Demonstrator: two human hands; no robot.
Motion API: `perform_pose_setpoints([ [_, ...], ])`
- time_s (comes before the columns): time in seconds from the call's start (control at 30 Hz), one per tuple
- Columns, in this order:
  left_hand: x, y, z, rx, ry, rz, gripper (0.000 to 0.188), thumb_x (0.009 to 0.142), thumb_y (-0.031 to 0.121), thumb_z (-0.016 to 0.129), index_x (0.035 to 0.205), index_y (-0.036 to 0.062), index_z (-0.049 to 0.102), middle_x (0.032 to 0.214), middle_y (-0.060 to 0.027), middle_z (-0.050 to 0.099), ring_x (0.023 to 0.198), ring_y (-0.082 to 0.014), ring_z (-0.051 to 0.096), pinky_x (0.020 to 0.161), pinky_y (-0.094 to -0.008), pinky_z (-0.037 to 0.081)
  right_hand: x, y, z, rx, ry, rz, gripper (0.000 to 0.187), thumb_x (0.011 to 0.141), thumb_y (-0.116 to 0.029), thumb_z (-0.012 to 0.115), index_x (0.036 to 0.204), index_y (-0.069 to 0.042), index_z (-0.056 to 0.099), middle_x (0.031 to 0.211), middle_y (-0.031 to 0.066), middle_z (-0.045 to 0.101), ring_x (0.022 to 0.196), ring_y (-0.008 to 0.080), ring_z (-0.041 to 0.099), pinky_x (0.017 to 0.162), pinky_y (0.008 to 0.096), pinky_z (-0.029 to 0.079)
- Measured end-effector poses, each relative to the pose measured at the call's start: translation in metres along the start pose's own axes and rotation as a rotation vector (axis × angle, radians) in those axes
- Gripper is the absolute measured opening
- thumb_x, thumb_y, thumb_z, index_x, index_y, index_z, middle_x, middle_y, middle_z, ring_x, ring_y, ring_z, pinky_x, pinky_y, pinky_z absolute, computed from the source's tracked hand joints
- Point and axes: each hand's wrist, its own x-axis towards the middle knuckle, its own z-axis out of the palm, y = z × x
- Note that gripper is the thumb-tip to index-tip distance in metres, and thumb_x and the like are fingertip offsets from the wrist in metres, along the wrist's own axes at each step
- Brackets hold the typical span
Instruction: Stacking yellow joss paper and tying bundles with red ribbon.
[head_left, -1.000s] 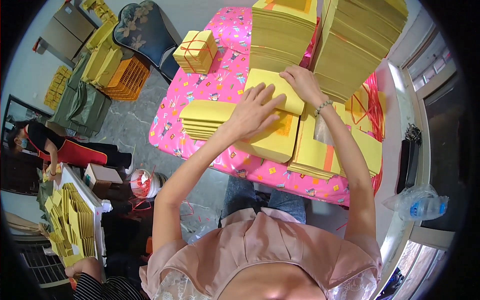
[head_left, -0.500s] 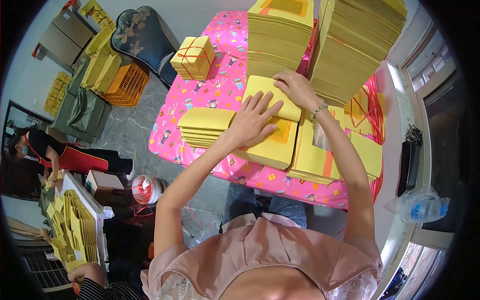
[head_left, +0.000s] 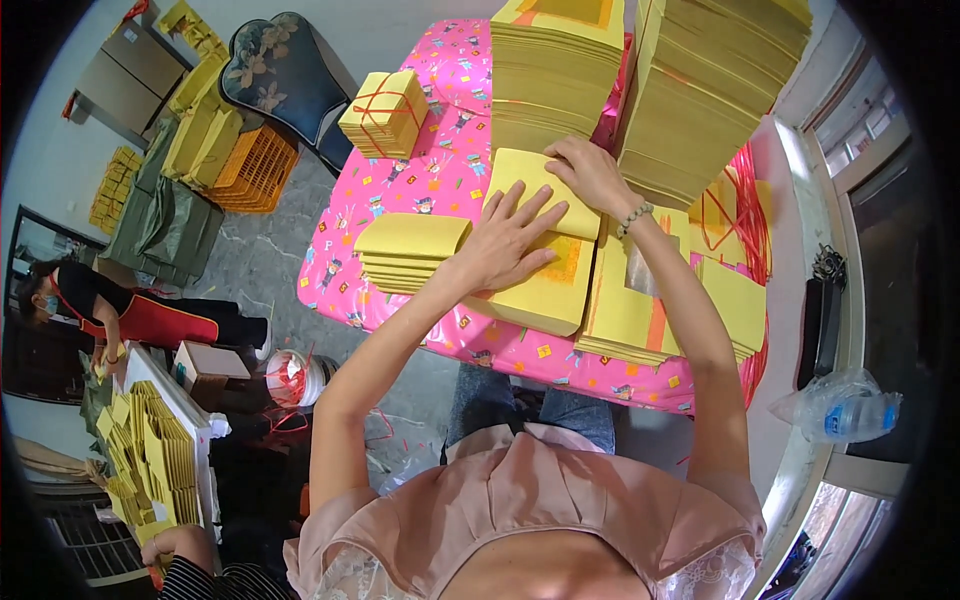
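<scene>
Folded yellow paper sheet under both hands

Far left of the table: a small bundle of yellow sheets tied crosswise with red string, standing on the pink patterned tablecloth.
Right edge: loose red string trailing over the cloth.
Windowsill: a clear plastic bottle lying on its side, near a black object.
Floor, upper left: an orange crate beside a dark floral chair.
Below the table: a white bucket with red string in it.
Far left: a crouching person.
</scene>
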Motion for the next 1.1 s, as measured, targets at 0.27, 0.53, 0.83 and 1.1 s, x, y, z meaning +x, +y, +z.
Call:
perform_pose_setpoints([
  [0.27, -0.001, -0.002, 0.003, -0.002, -0.007, 0.009, 0.064, 0.095, 0.049, 0.047, 0.152, 0.0247, 0.027, 0.156, -0.0128, 0.027, 0.141, -0.0449, 0.021, 0.114, -0.0568, 0.019, -0.002, -0.002, 0.001, 0.003, 0.014, -0.001, 0.028, 0.093, -0.024, 0.059, 0.107, -0.001, 0.064, 0.104, 0.0156, 0.064, 0.099, 0.0348, 0.06, 0.086, 0.0421, 0.049],
  [0.53, 0.0, -0.002, 0.005, 0.006, -0.018, 0.008, 0.064, 0.096, 0.051, 0.044, 0.152, 0.0247, 0.027, 0.156, -0.0124, 0.026, 0.142, -0.0446, 0.02, 0.115, -0.0569, 0.018, -0.006, -0.004, 0.001, -0.022, 0.024, 0.031, 0.029, 0.092, -0.024, 0.059, 0.109, -0.002, 0.064, 0.104, 0.0148, 0.063, 0.099, 0.0343, 0.059, 0.086, 0.0424, 0.048],
  [0.83, -0.001, -0.006, 0.011, -0.026, 0.0, 0.017, 0.064, 0.094, 0.051, 0.046, 0.15, 0.022, 0.032, 0.155, -0.0138, 0.027, 0.141, -0.0472, 0.02, 0.114, -0.0593, 0.018, -0.082, -0.038, -0.015, -0.066, 0.107, -0.129, 0.029, 0.089, -0.018, 0.062, 0.115, -0.004, 0.061, 0.111, 0.0123, 0.062, 0.107, 0.0326, 0.057, 0.093, 0.0437, 0.045],
  [1.1, 0.0, -0.005, 0.008, -0.034, -0.038, 0.006, 0.064, 0.095, 0.051, 0.044, 0.151, 0.0232, 0.03, 0.156, -0.0135, 0.026, 0.142, -0.0474, 0.017, 0.115, -0.0582, 0.017, -0.124, -0.039, -0.019, -0.135, -0.236, -0.156, 0.062, 0.096, -0.033, 0.051, 0.149, -0.01, 0.03, 0.155, 0.0107, 0.03, 0.145, 0.0293, 0.023, 0.118, 0.0524, 0.017],
])
